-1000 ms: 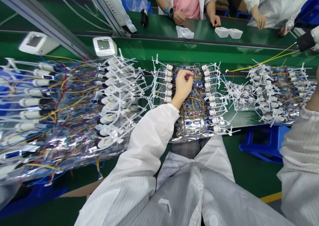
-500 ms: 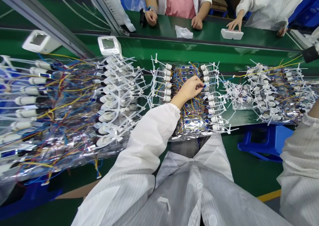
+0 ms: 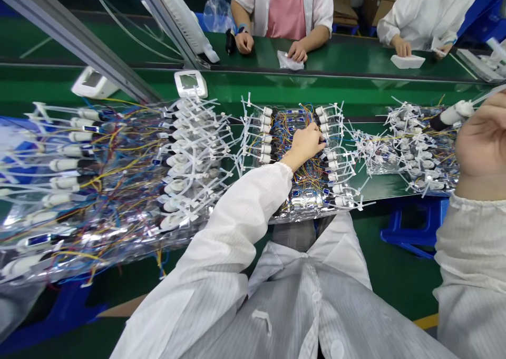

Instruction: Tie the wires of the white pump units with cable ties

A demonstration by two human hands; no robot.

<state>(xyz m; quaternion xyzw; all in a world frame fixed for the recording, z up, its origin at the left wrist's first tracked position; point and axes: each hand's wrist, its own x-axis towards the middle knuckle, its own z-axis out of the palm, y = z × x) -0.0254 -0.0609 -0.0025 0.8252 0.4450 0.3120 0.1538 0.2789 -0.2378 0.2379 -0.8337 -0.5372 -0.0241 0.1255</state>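
Head view. Since the earlier frame, the right hand (image 3: 482,143) has risen into sight at the right edge, and the single white plastic cylinder with a black end (image 3: 455,113) has shifted leftward and down. The left hand (image 3: 306,147) has remained over the middle group of wired assemblies.

The single cylinder lies just beside the right hand, on its left and far side. Its long axis slants, black end nearer the left hand and slightly lower. The right hand is the nearer one; the left is well apart. The right fingers are curled; whether they grip the cylinder cannot be determined.

The middle group of white-capped cylinders with blue, yellow and red wires on clear plastic (image 3: 306,177) rests on the green counter (image 3: 383,187). The left hand's fingertips are drawn together beside its right-hand row of white cylinders (image 3: 334,165); any held item is hidden.
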